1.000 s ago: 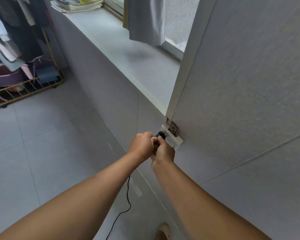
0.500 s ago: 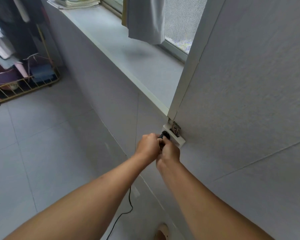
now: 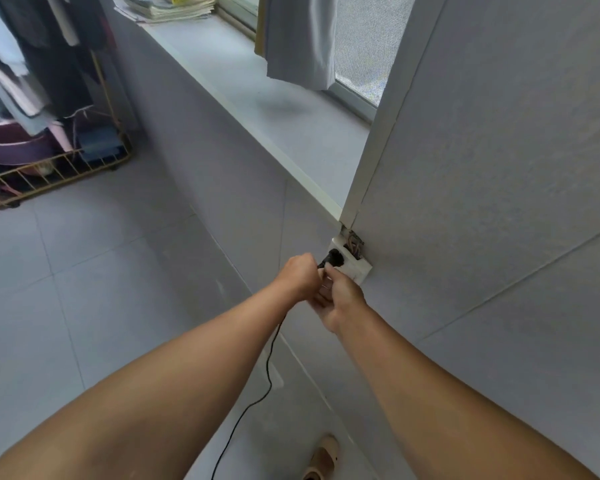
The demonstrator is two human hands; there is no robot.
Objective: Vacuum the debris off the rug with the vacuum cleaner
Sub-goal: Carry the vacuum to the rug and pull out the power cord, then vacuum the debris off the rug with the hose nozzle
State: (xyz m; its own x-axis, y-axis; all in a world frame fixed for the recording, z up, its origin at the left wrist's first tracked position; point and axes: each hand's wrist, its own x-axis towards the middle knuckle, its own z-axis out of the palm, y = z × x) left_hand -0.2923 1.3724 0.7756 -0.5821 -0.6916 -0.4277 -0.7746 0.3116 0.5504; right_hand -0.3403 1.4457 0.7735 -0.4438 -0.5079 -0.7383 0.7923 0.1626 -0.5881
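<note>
Left hand, fingers curled around the black cord, meets the loosely cupped right hand at the plug (seated in the white wall socket).

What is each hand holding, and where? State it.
Left hand grips the thin black cord just behind the black plug. Right hand: grip cannot be told.

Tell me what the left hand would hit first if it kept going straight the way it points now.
Most likely the black plug at the white wall socket; the left hand is fisted right beside it, apparently on the cord. Depth is hard to judge.
</note>
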